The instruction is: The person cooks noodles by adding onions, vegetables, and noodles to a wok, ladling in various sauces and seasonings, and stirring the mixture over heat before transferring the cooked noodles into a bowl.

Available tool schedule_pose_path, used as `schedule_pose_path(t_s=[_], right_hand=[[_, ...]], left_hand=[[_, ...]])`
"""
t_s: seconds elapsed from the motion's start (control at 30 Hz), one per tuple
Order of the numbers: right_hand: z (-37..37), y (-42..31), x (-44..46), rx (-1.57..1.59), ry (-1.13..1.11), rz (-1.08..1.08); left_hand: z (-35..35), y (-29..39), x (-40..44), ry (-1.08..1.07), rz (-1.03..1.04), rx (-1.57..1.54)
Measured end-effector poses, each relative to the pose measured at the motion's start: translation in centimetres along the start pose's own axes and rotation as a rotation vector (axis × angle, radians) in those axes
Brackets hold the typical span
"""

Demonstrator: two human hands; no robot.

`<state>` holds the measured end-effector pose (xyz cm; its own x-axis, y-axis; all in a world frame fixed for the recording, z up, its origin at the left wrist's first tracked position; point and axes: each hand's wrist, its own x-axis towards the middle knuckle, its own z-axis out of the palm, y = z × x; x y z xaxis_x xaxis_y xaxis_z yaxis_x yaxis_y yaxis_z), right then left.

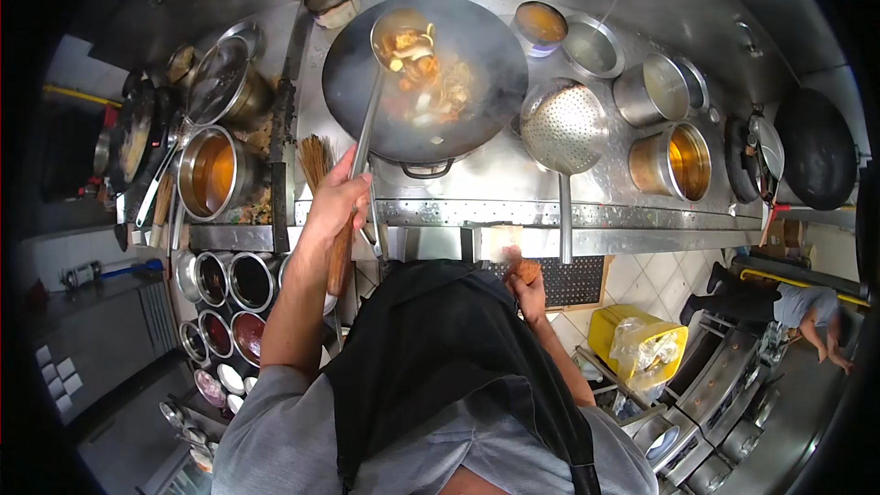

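Steel surface (489,174), seen from the head camera above a cook's own arms: the wide, dark wok (493,82) sits left of its middle, set back from the front edge. Left hand (339,200) wraps its grip firmly around a long ladle (368,119) near its wooden end, the bowl raised over the wok's far left part. What could go wrong is a spill: a slight roll of that wrist might tip the loaded bowl past the rim or drop pieces back fast enough to splash hot liquid. Haze over the wok may also blur judgement of how the food is browning. To the right, a perforated strainer (566,119) has its handle jutting beyond the front edge, where a passing arm could knock it. Low by the apron (431,348), the right hand (527,293) is curled at a blurred orange-brown object (526,270); whether its grip is closed on it, I cannot tell. The ladle has a shiny metal shaft and rounded bowl, heaped with glistening golden, cream and orange pieces; similar food (442,96) lies mid-wok, pale and steaming.
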<state>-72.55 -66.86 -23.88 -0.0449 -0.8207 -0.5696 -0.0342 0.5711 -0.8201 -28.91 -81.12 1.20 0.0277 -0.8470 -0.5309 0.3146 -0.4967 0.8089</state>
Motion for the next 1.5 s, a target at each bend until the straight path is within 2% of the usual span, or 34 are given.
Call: schedule_pose_path(t_s=[0.2, 0.27, 0.33, 0.4, 0.43, 0.47, 0.6, 0.63, 0.73, 0.83, 0.93, 1.07, 1.17, 1.27, 1.33, 1.4, 1.47, 1.5], right_hand=[[1.0, -2.1, -0.5, -0.137, 0.058, -0.059], [1.2, -3.0, -1.0, -0.009, 0.009, -0.02], [1.3, -3.5, -0.9, 0.1, -0.043, -0.011], [0.7, -2.6, -0.8, 0.19, -0.096, -0.029], [0.8, -2.6, -0.9, 0.16, -0.051, -0.053], [0.8, -2.8, -1.0, 0.15, -0.04, -0.043], [0.9, -3.6, -1.7, 0.156, -0.027, 0.005], [0.9, -3.8, -1.6, 0.169, -0.032, 0.013], [0.2, -1.6, -0.3, 0.151, -0.037, -0.031], [-0.3, -2.2, -0.4, 0.067, -0.018, 0.036], [-0.4, -1.6, 0.0, 0.171, -0.044, 0.008], [1.8, -4.9, -0.2, 0.1, -0.01, -0.039], [4.0, -8.9, -0.1, 0.061, -0.033, -0.063], [6.9, -12.1, 1.0, 0.192, -0.079, -0.007], [9.6, -15.3, 1.4, 0.291, -0.158, 0.115], [12.3, -17.5, 2.5, 0.413, -0.327, 0.196], [14.9, -17.9, 4.2, 0.424, -0.329, 0.172], [15.6, -18.3, 4.7, 0.437, -0.369, 0.185]], left_hand=[[-2.0, -0.1, 4.5, 0.201, 0.178, 0.425], [-2.7, -0.2, 5.1, 0.275, 0.21, 0.59], [-6.9, -5.2, 7.7, 0.393, 0.68, 0.956], [-6.8, -6.4, 6.6, 0.413, 0.592, 0.998], [-4.4, -5.5, 3.1, 0.37, 0.269, 0.848], [-2.0, -4.1, 0.2, 0.33, 0.063, 0.711], [-1.9, -6.4, -3.0, 0.056, -0.085, 0.179], [-1.7, -5.0, -3.8, 0.054, -0.142, 0.421], [-3.4, -5.3, -6.5, 0.138, 0.269, 0.948], [-4.9, -0.8, -10.9, -0.039, 0.225, 0.928], [-5.4, 0.0, -12.1, -0.116, 0.137, 1.085], [-4.4, -1.8, -4.7, -0.075, 0.084, 1.421], [-3.2, -4.1, 1.5, 0.073, 0.19, 1.401], [-2.0, -4.9, 4.4, 0.228, 0.302, 1.266], [-1.5, -4.9, 5.4, 0.31, 0.324, 1.146], [-1.2, -3.5, 5.5, 0.358, 0.245, 1.134], [-1.5, -2.6, 5.6, 0.391, 0.224, 1.14], [-1.4, -2.3, 4.8, 0.394, 0.149, 1.146]])
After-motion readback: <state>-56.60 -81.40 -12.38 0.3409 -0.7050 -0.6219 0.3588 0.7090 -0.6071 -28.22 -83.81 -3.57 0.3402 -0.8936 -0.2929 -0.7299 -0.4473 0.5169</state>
